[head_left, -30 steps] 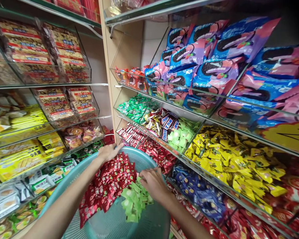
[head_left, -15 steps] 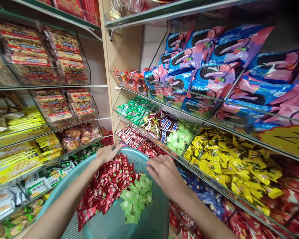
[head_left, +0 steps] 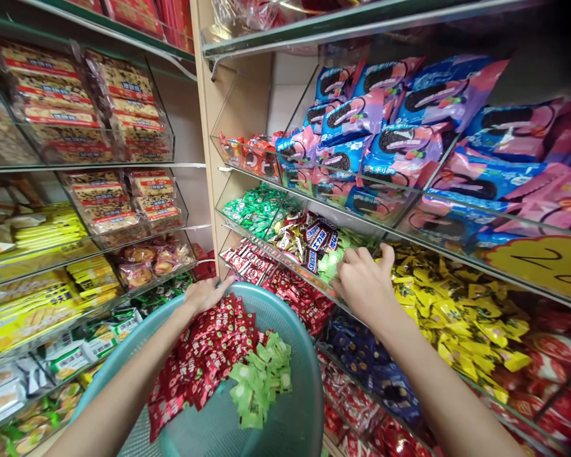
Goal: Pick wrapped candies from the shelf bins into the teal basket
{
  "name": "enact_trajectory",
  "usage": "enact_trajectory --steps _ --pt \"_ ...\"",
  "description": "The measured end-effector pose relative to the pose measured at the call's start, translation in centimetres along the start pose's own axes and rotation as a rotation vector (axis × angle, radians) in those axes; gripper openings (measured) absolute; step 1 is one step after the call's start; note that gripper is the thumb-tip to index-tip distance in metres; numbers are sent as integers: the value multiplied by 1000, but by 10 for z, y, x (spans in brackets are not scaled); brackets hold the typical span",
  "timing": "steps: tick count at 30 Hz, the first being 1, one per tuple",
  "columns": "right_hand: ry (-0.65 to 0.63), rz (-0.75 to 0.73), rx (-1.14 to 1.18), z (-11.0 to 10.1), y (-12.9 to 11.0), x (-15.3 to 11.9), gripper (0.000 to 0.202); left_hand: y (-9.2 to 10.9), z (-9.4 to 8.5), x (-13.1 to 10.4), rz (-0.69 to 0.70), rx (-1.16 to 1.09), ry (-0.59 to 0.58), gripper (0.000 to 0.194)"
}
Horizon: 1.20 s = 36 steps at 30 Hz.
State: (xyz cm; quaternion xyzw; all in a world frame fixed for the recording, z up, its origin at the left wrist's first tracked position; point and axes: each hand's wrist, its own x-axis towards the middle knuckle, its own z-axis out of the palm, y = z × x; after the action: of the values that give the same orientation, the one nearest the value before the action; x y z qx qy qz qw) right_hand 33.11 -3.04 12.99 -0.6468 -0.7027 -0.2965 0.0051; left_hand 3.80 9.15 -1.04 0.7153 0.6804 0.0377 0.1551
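Note:
A teal plastic mesh basket is in the lower middle, holding a heap of small red packets with light-green wrapped candies on its right side. At the far rim, my left hand grips the basket, thumb stretched along the edge. My right hand is over the front of a clear shelf bin of green candies. Its fingers are bent but apart, and I see nothing held; the fingertips are partly hidden. Snickers bars lie just left of it.
Yellow wrapped candies fill the bin to the right. Blue-pink cookie packs sit on the shelf above, behind a clear front panel. Blue packets lie below. Shelves with stacked nut bars stand at left.
My right hand has moved from above the basket's right rim, up and right to the green candy bin. My left hand and the basket have stayed in place.

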Motion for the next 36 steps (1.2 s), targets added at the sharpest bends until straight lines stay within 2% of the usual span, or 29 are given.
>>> enact_trajectory --steps 7,13,16,19,21,23,26,30,33,36 --pt "5 31 -15 4 2 -2 19 2 -2 -1 -9 5 -12 91" --pt "74 18 1 6 2 -3 23 5 -3 -3 6 17 -13 89" --pt "114 29 34 -4 7 -5 26 6 -4 -4 6 21 -15 88" --pt "192 42 121 -24 11 -9 29 7 -5 -5 -4 23 -14 89" --pt "228 17 253 -36 8 -15 28 7 -5 -5 -8 26 -15 90" --pt "188 -64 454 -40 -3 -23 27 7 -5 -4 -9 29 -18 90" --pt "-15 -232 746 -22 -32 -35 22 6 -4 -3 -2 32 -19 89" --pt "-270 -302 861 29 -74 -53 15 4 -2 -1 12 39 -13 87" --pt "-345 -300 841 58 -91 -64 12 3 -2 -1 15 40 -8 85" --pt "-357 -290 788 73 -95 -71 11 3 -3 -2 14 43 -13 84"
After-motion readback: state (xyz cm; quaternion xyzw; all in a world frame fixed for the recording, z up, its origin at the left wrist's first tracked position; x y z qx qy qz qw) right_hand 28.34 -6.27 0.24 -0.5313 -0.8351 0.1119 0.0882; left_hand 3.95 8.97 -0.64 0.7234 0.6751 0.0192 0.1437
